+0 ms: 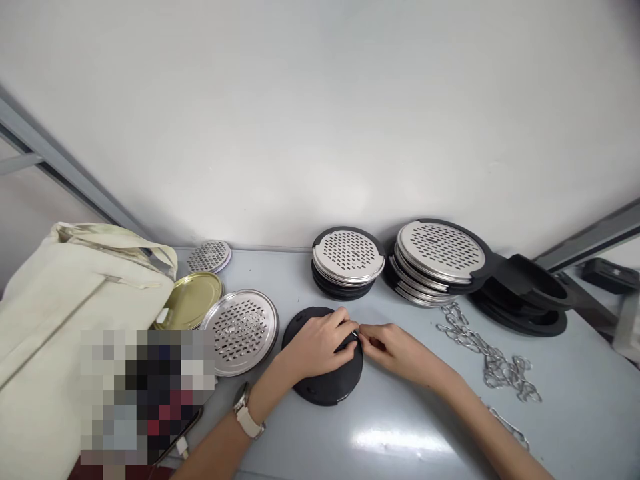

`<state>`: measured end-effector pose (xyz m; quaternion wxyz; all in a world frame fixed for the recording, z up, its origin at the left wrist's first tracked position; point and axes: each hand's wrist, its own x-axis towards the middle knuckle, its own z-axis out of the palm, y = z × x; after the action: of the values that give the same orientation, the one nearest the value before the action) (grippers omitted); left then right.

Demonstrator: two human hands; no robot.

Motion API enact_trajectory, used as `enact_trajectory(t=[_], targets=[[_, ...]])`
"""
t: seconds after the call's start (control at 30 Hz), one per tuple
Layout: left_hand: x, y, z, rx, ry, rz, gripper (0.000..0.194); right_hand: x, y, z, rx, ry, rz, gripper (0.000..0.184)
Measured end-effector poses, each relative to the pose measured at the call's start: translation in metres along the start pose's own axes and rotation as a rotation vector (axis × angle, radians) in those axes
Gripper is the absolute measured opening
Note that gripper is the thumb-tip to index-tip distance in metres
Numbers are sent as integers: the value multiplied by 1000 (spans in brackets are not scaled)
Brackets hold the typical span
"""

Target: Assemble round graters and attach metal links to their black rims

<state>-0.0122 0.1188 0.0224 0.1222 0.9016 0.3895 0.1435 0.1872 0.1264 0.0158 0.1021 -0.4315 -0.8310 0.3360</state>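
Note:
My left hand [320, 343] lies on a black round disc [327, 383] that rests flat on the grey table [400, 433], its fingers curled over the disc's right edge. My right hand [393, 350] meets it there, fingers pinched on a small metal piece [356, 333] at the disc's rim. I cannot make out what that piece is. A watch sits on my left wrist.
A perforated metal disc [243, 330], a gold lid [193, 300] and a small perforated disc [210, 255] lie left. Two stacks of perforated discs [349, 257] [440, 253] and black rings [525, 300] stand behind. Loose chains [495, 360] lie right. A cream bag [65, 313] fills the left.

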Motion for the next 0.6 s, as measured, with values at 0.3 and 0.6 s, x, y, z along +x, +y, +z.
enact_trajectory(t=[0.3, 0.6], targets=[[2, 4, -3, -74, 38, 67, 33, 0, -3, -1, -1, 28, 7, 29], [2, 3, -1, -91, 51, 114, 37, -1, -3, 0, -34, 20, 8, 26]])
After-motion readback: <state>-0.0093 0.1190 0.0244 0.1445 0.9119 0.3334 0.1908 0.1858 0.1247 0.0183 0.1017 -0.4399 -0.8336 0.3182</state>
